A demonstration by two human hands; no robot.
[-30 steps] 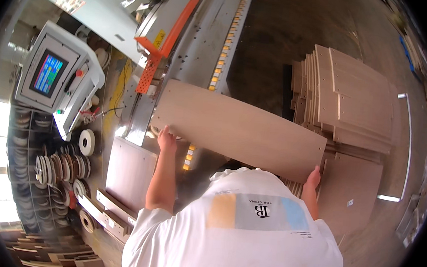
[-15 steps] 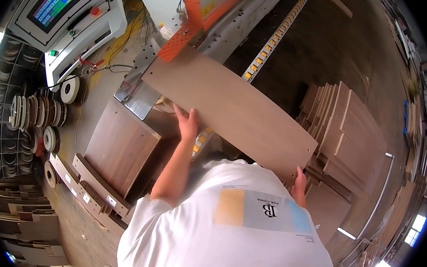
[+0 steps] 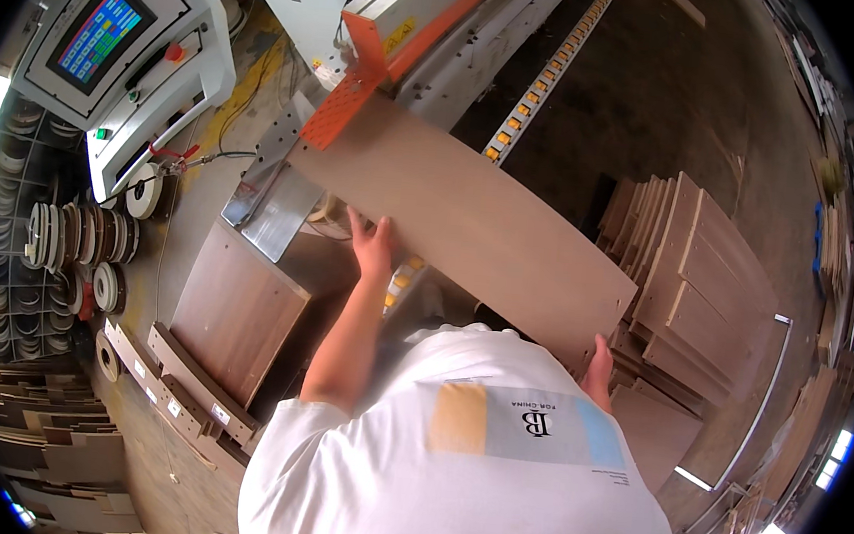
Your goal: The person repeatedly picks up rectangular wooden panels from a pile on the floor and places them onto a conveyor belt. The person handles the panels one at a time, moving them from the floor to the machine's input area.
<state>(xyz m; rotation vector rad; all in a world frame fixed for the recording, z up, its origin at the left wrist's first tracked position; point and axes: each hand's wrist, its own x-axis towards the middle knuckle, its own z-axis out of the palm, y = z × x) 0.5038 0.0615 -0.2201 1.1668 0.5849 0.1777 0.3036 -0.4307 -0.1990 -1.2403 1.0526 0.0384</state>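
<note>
A long brown wood panel (image 3: 472, 210) lies slantwise in front of me, with small holes near its right end. Its far left end reaches the orange perforated guard (image 3: 344, 105) of a machine. My left hand (image 3: 372, 248) is at the near long edge, thumb and a finger apart against the panel; its other fingers are hidden. At the near right corner, my right hand (image 3: 598, 371) grips the panel's end, thumb up and the remaining fingers out of sight beneath. A shiny metal plate (image 3: 280, 217) sits beside the panel's left end.
A control console (image 3: 123, 52) with a lit screen stands at the far left. Yellow rollers (image 3: 519, 114) run along a rail beyond the panel. Stacked panels (image 3: 712, 279) stand to the right, and a darker stack (image 3: 244, 303) to the left. Edge-band rolls (image 3: 78, 240) fill the left side.
The view has shifted slightly, and the console and guard appear a little further left. Both hands keep their places on the panel, which looks nearly unmoved relative to them.
</note>
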